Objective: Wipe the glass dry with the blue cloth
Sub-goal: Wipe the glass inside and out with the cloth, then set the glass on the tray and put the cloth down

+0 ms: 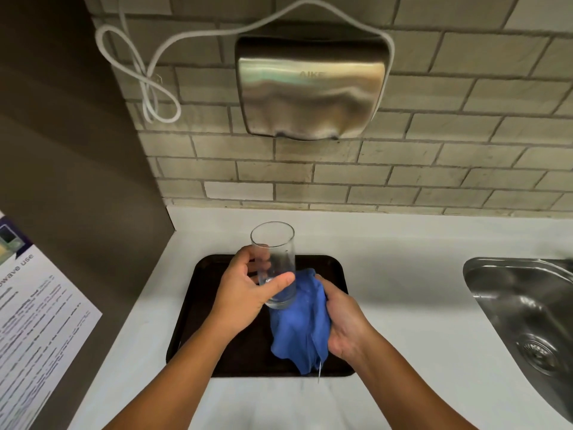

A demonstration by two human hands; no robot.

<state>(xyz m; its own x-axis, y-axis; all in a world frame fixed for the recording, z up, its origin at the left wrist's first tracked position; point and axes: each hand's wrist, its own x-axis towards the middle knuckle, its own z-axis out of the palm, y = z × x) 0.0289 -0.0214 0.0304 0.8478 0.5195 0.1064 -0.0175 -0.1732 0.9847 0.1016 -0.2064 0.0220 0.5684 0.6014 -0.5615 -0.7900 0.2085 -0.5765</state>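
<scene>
Clear smooth glass (274,262); soft blue cloth (302,327).

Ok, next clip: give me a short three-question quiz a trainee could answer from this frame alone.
1. True or false: the glass is standing on the tray.
2. Which hand grips the cloth? A) left hand B) right hand C) neither
3. Fill in: to the right of the tray, set into the counter, is a metal ____.

Key
1. False: the left hand holds it up above the tray, mouth upward.
2. B: the right hand bunches the cloth against the lower side of the glass.
3. Sink.
</scene>
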